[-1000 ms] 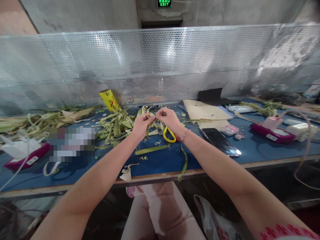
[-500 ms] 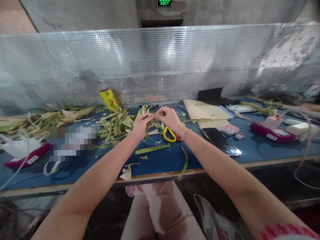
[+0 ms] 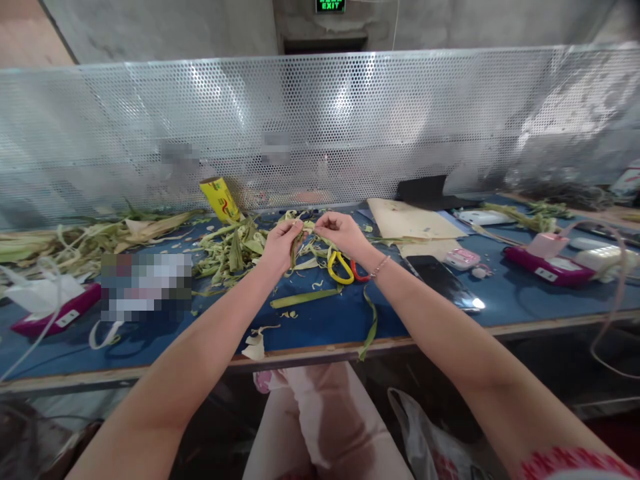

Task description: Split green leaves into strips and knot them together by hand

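Note:
Above the middle of the table, my left hand [image 3: 283, 244] is closed in a pinch on a pale green husk strip [image 3: 309, 227]. Part of the strip hangs below the left fingers. My right hand [image 3: 342, 233] pinches the other end, with thumb and fingertips together. Just left of and behind the left hand lies a pile of knotted green husk strips [image 3: 235, 250]. Scissors with yellow and red handles [image 3: 341, 268] rest under the right wrist, their blades hidden among scraps. A loose flat green strip [image 3: 305, 298] lies nearer the table's front edge.
A yellow can-shaped packet [image 3: 220, 199] stands behind the pile. Dry husks [image 3: 120, 235] spread at left. On the right are a black phone [image 3: 443, 283], cardboard [image 3: 413, 220], a pink case [image 3: 462, 259] and a purple power strip [image 3: 547, 267]. A perforated metal screen [image 3: 320, 127] closes off the back.
My hands have moved slightly apart, so the pale green strip now shows between the fingertips. More of the scissors' red handle is visible.

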Available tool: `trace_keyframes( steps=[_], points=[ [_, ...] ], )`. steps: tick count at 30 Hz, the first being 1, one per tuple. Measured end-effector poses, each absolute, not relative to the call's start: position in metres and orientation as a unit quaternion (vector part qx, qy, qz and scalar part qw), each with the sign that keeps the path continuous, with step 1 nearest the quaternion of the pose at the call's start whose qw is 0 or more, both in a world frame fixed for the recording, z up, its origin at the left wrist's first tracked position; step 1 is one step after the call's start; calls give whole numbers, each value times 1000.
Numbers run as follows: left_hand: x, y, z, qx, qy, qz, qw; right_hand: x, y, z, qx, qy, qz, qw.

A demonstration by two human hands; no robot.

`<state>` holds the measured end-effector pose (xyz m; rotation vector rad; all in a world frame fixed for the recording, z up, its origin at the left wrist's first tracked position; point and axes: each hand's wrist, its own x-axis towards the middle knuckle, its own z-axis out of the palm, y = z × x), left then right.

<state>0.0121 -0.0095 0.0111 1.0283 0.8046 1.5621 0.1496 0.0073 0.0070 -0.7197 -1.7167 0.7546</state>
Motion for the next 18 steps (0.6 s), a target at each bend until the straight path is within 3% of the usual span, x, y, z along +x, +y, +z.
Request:
trace_keyframes(
  steps=[18],
  points=[
    [13, -11, 9, 465, 314, 630, 537, 147, 5, 5, -305, -702, 290, 574]
  ],
)
